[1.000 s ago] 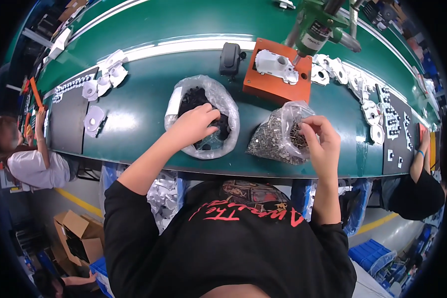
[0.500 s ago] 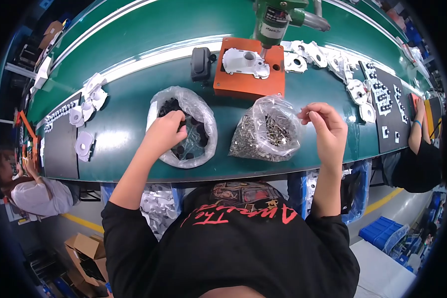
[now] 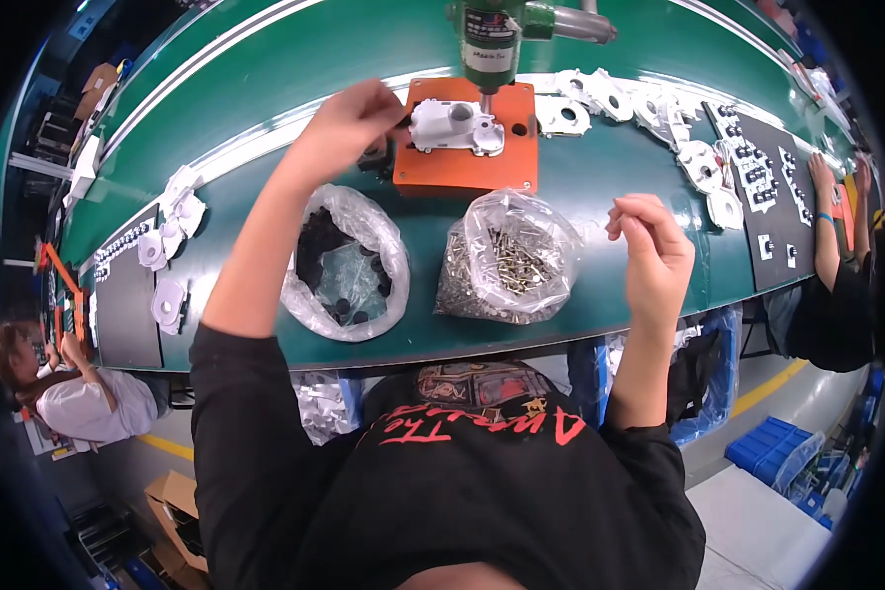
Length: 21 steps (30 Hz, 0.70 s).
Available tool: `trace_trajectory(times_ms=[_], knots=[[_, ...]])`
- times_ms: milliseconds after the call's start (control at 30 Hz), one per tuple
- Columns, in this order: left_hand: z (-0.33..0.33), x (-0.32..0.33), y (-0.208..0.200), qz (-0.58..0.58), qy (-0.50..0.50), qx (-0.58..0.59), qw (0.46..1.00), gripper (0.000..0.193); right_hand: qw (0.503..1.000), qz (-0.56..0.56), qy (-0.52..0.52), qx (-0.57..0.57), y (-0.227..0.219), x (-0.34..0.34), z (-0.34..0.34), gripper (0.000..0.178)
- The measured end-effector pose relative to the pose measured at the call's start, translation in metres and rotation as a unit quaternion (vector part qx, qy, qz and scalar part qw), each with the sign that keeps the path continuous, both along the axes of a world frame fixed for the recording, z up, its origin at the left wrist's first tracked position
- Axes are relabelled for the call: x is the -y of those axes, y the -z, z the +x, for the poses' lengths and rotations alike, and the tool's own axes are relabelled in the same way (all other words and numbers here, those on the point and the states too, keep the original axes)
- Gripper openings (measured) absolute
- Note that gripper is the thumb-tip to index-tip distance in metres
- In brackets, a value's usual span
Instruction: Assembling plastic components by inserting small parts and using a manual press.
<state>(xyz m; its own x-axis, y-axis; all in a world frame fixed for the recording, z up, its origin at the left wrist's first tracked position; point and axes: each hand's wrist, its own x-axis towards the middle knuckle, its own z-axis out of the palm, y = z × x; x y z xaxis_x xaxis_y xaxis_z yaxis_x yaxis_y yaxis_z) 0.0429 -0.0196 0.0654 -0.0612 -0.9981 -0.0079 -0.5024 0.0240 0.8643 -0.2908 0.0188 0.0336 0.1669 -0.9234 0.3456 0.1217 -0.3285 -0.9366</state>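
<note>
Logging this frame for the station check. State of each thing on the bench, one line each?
left hand: raised at the orange fixture's left edge, fingers pinched
right hand: lifted off the bench, fingers curled
orange fixture: flat, white housing seated on it
bag of black parts: open
bag of screws: open
green driver: hanging above the housing

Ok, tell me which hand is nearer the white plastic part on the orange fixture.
Left. The left hand is right at the white plastic part's left end; the right hand is raised well off to its lower right, beside the bag of screws.
</note>
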Motion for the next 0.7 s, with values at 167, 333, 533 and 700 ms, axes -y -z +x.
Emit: trace_trajectory(times_ms=[167, 333, 533, 700], knots=[[-0.024, 0.079, 0.013, -0.036, 0.094, 0.096, 0.990, 0.020, 0.997, 0.045, 0.023, 0.056, 0.006, -0.003, -0.020, 0.013], [-0.034, 0.116, 0.034, -0.015, 0.213, 0.056, 0.975, 0.023, 0.997, 0.054, 0.041, 0.048, 0.019, -0.003, -0.040, 0.011], [-0.043, 0.116, 0.018, 0.053, 0.249, 0.026, 0.967, 0.015, 0.996, 0.065, 0.036, 0.052, 0.022, -0.002, -0.044, 0.011], [-0.040, 0.120, 0.017, 0.107, 0.249, 0.054, 0.961, 0.011, 0.996, 0.073, 0.025, 0.047, 0.023, 0.002, -0.038, 0.011]])
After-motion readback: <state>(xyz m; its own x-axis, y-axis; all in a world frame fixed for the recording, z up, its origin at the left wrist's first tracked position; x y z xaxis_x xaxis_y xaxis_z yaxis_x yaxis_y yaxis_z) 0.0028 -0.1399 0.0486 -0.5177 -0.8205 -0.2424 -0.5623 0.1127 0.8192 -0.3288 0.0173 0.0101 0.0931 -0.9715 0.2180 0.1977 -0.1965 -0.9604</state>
